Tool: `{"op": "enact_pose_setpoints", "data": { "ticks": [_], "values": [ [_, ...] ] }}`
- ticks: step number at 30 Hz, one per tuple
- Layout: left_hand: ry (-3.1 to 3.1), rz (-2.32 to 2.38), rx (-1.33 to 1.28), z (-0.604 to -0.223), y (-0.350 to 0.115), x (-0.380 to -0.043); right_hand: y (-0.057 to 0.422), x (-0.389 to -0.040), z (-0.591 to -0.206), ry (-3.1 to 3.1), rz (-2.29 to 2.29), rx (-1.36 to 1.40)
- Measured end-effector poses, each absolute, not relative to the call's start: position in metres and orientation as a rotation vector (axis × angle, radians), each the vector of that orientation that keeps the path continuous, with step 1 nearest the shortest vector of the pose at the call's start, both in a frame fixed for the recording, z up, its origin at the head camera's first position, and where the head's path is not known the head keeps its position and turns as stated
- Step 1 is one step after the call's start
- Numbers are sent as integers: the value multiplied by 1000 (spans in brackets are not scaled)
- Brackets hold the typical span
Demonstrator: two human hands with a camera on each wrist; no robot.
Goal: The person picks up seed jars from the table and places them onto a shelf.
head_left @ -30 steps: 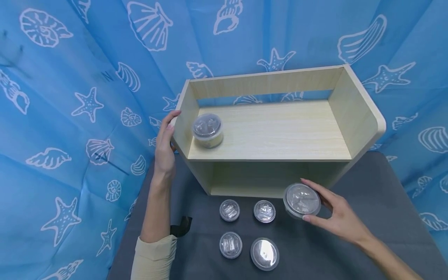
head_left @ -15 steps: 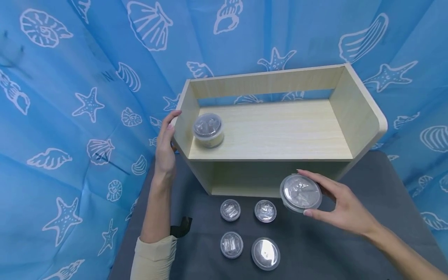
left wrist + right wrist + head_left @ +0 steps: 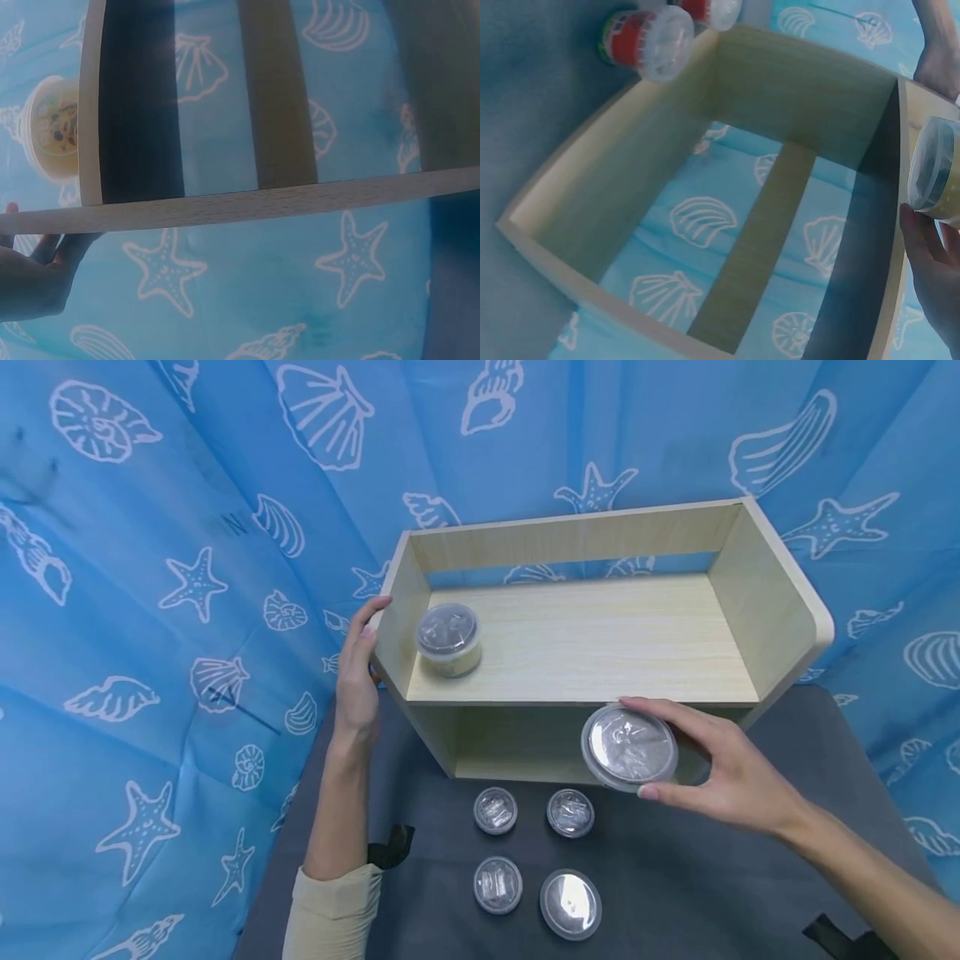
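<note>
My right hand (image 3: 720, 768) grips a round clear-lidded plastic tub (image 3: 632, 745) by its side, thumb near and fingers far. The tub is held up in front of the lower compartment, just below the upper board's front edge. In the right wrist view that tub (image 3: 936, 169) shows at the right edge, with my fingers under it. My left hand (image 3: 356, 685) holds the left side panel of a pale two-tier wooden shelf (image 3: 600, 639); some of its fingers are hidden behind the panel. A similar lidded tub (image 3: 448, 643) stands upright on the upper board, near the left panel.
On the dark grey tabletop before the shelf sit several smaller lidded containers, among them one at the back left (image 3: 495, 811) and a larger one at the front (image 3: 571, 905). A blue shell-patterned curtain (image 3: 187, 710) hangs close behind and to the left.
My right hand has lifted the tub up and a little to the left, toward the upper board. My left hand has stayed on the side panel.
</note>
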State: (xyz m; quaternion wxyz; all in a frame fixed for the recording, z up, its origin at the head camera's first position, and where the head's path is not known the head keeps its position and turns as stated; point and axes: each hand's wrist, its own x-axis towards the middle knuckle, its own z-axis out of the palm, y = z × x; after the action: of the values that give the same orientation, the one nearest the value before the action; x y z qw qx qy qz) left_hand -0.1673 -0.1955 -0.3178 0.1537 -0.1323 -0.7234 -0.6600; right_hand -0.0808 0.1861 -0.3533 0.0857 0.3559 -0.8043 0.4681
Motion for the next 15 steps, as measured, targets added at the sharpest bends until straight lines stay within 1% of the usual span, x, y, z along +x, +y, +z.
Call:
{"op": "enact_pose_setpoints", "data": {
  "ticks": [7, 15],
  "values": [
    [-2079, -1873, -388, -320, -194, -168, 181, -90, -339, -2401, 1406, 1086],
    [-2073, -1859, -388, -319, -195, -168, 172, -106, -322, -2454, 1452, 1037]
  ]
}}
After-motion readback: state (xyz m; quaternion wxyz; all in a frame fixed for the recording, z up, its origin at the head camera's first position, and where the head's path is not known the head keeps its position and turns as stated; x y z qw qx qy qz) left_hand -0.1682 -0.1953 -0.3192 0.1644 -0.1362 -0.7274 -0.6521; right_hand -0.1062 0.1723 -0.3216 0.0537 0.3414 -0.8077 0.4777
